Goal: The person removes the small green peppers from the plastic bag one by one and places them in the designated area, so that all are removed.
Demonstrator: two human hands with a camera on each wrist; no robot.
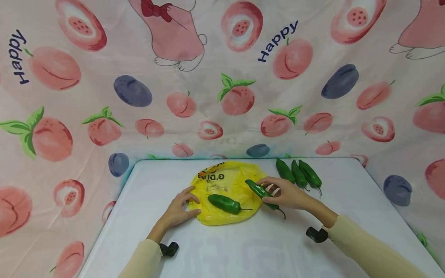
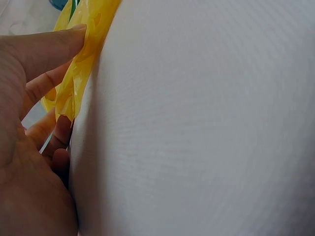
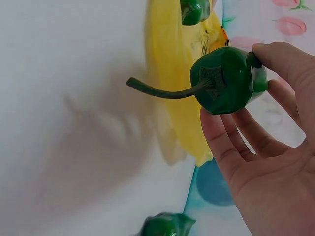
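Note:
A yellow plastic bag [image 1: 215, 218] with dark printing lies flat on the white table, and one green pepper [image 1: 224, 204] rests on it. My right hand [image 1: 286, 193] pinches another green pepper [image 3: 224, 81] between thumb and fingertips, over the bag's right side. That pepper's curved stem points toward the table's front in the head view. At the bag's left edge, my left hand [image 1: 177, 208] touches the yellow plastic with thumb and fingers spread apart. The left wrist view shows the thumb [image 2: 54, 49] against the crumpled bag edge.
Three more green peppers [image 1: 299, 173] lie side by side at the back right of the white table [image 1: 243, 251]. Behind the table hangs a fruit-print cloth [image 1: 215, 77]. Dark wrist cameras [image 1: 317, 234] are worn on both arms.

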